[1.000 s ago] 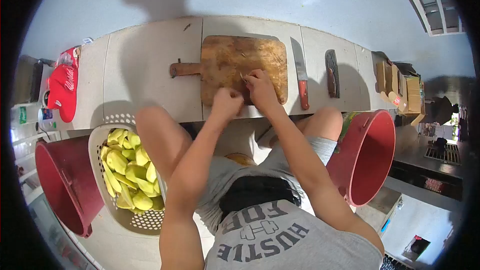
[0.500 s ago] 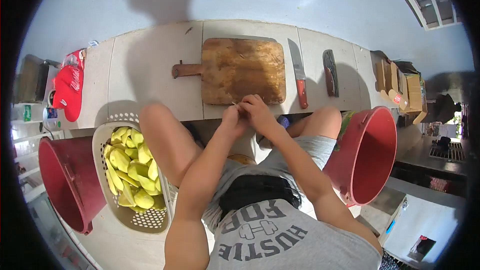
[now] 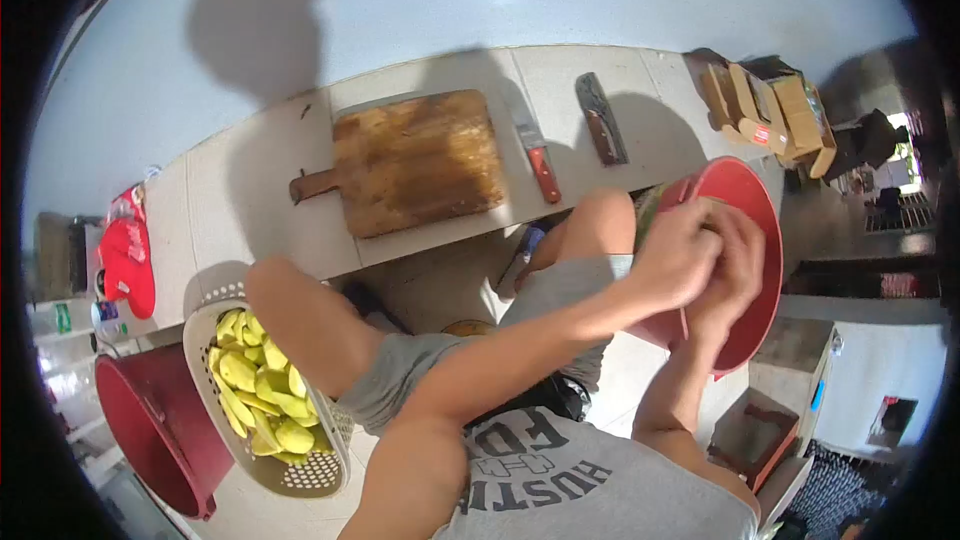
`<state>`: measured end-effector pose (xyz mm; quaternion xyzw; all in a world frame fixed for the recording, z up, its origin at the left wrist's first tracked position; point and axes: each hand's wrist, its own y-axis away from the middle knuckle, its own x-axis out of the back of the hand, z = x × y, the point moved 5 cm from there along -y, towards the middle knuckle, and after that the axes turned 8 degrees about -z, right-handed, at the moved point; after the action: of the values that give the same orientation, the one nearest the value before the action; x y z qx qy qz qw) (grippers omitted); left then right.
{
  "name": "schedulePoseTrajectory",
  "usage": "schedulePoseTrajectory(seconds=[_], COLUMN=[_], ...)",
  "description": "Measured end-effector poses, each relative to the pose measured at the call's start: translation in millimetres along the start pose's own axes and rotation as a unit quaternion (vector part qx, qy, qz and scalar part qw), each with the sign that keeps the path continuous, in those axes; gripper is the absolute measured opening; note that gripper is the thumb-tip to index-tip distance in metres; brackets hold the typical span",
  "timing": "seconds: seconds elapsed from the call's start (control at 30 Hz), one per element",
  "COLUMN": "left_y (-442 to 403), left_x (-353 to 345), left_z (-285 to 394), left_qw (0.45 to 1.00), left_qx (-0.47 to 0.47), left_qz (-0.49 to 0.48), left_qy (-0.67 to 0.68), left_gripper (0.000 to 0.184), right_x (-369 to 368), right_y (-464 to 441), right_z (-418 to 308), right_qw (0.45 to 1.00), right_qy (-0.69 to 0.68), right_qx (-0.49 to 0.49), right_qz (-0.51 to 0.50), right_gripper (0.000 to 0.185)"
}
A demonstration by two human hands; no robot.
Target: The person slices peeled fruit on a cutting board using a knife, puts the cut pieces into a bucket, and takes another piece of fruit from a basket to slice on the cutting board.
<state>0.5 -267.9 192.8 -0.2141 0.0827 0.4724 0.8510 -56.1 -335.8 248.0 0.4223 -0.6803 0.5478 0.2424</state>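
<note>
Seen from above, with clock directions taken about the centre of the view. At 3 o'clock, the left hand (image 3: 682,248) and right hand (image 3: 733,280) meet over the mouth of a deep, dark-red plastic bucket (image 3: 752,333), their fingers bent inward and narrowly spaced; whether anything is held between them cannot be told. At 8 o'clock, beside the person's left knee, a beige perforated plastic basket (image 3: 312,478) holds pale yellow-green, smooth-faced pieces of produce (image 3: 270,382), with a second dark-red plastic bucket (image 3: 158,440) farther out. At 11 o'clock, a worn rectangular wooden cutting board (image 3: 420,165) lies on the light tiled ledge (image 3: 283,230), its handle towards 10 o'clock. At 1 o'clock, beside the board, rests a long knife with an orange-red handle (image 3: 543,175); beyond it lies a broad dark-bladed knife with a brown handle (image 3: 604,135). Neither knife is in hand. The pieces appear already peeled and cut, suggesting that this portion is done; how much produce remains uncut cannot be judged, as the bucket's contents are hidden.
</note>
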Motion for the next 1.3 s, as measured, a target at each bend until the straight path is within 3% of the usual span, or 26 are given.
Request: schedulePoseTrajectory(seconds=[0.03, 0.1, 0.17, 0.23, 0.3, 0.33, 0.37, 0.43, 0.53, 0.7, 0.8, 0.87, 0.9, 1.03, 1.1, 1.17, 1.3], left_y=[-10, -29, -42, -35, -36, -25, -25, -25, -16, -3, 5, 11, 15, 42, 58, 83, 143], left_x=[-32, -78, -109, -111, -91, -86, -83, -71, -70, -72, -62, -55, -46, 34, 71, 116, 179], left_z=[-1, -25, -111, -166, -163, -164, -162, -164, -168, -167, -158, -157, -149, -109, -103, -58, 2], left_qw=[0.997, 0.978, 0.958, 0.962, 0.958, 0.92, 0.823, 0.788, 0.759, 0.754, 0.806, 0.845, 0.869, 0.91, 0.836, 0.837, 0.868], left_qx=[-0.034, 0.037, 0.236, 0.256, 0.269, 0.308, 0.326, 0.31, 0.292, 0.276, 0.25, 0.225, 0.209, 0.215, 0.154, 0.082, -0.01], left_qz=[-0.012, -0.14, -0.155, -0.081, -0.102, -0.071, -0.034, 0.018, 0.017, 0.02, -0.023, -0.018, -0.006, -0.01, -0.037, -0.024, 0.01], left_qy=[0.068, 0.15, -0.054, -0.041, -0.021, 0.23, 0.464, 0.531, 0.581, 0.596, 0.536, 0.486, 0.449, 0.355, 0.525, 0.54, 0.496], left_gripper=[0.032, 0.031, 0.031, 0.026, 0.021, 0.021, 0.023, 0.028, 0.03, 0.033, 0.037, 0.041, 0.041, 0.046, 0.053, 0.065, 0.069], right_x=[23, 44, 22, 14, 18, 20, 23, 11, -3, -12, -14, -13, -20, -46, -64, -82, -137], right_y=[3, 23, 52, 82, 91, 99, 105, 108, 101, 100, 104, 95, 99, 91, 84, 69, 47], right_z=[15, 66, 153, 190, 193, 196, 200, 195, 175, 165, 159, 144, 151, 147, 130, 110, 61], right_qw=[0.999, 0.993, 0.986, 0.978, 0.968, 0.944, 0.911, 0.91, 0.888, 0.871, 0.867, 0.881, 0.866, 0.827, 0.818, 0.822, 0.765], right_qy=[0.028, 0.084, 0.031, 0.089, 0.074, 0.002, -0.067, -0.188, -0.334, -0.376, -0.369, -0.302, -0.335, -0.489, -0.501, -0.493, -0.585], right_qx=[0.001, -0.058, -0.161, -0.162, -0.224, -0.316, -0.397, -0.363, -0.31, -0.314, -0.334, -0.364, -0.371, -0.277, -0.282, -0.279, -0.226], right_qz=[0.023, 0.06, -0.035, -0.093, -0.085, -0.096, -0.095, -0.069, -0.064, -0.044, -0.033, -0.023, -0.011, -0.003, -0.017, -0.057, -0.146], right_gripper=[0.033, 0.034, 0.035, 0.037, 0.036, 0.037, 0.038, 0.041, 0.051, 0.041, 0.027, 0.013, 0.013, 0.009, 0.01, 0.016, 0.021])
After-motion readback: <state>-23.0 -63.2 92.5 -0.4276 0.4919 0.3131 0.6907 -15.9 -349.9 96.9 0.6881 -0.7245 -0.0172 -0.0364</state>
